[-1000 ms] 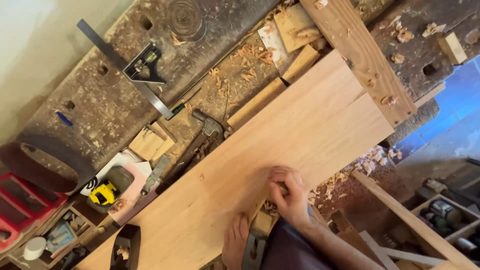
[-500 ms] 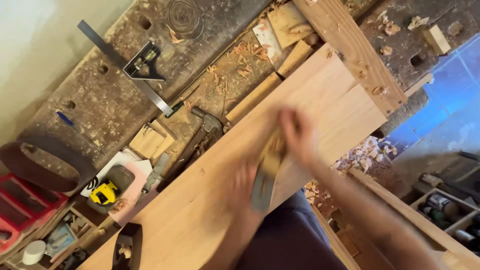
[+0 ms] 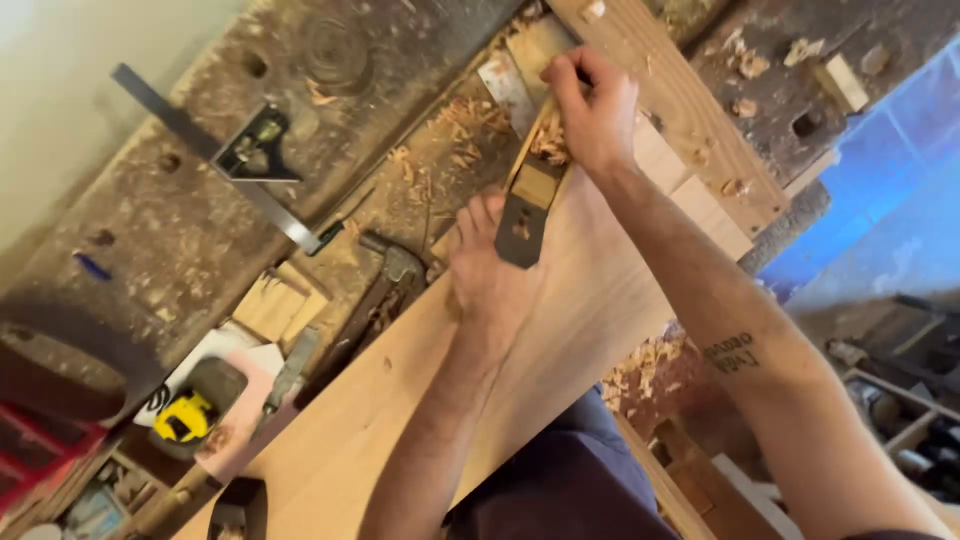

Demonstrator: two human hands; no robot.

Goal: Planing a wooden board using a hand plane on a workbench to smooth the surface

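2 hands grip a long wooden hand plane (image 3: pixel 532 180) lying on the pale broad board (image 3: pixel 420 400) near its far end: right hand (image 3: pixel 592 112) clasps the front, left hand (image 3: pixel 488 272) the rear. Plane looks stiff and hefty, best held at both ends. Steel combination square (image 3: pixel 240 162) lies well apart.

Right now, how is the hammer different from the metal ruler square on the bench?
The hammer has a dark wooden handle and a chunky metal head; the combination square is a long thin silvery blade with a dark block on it. The hammer lies right beside the pale board, close to the left hand; the square lies farther off on the dark workbench. Both lie flat, untouched by either hand.
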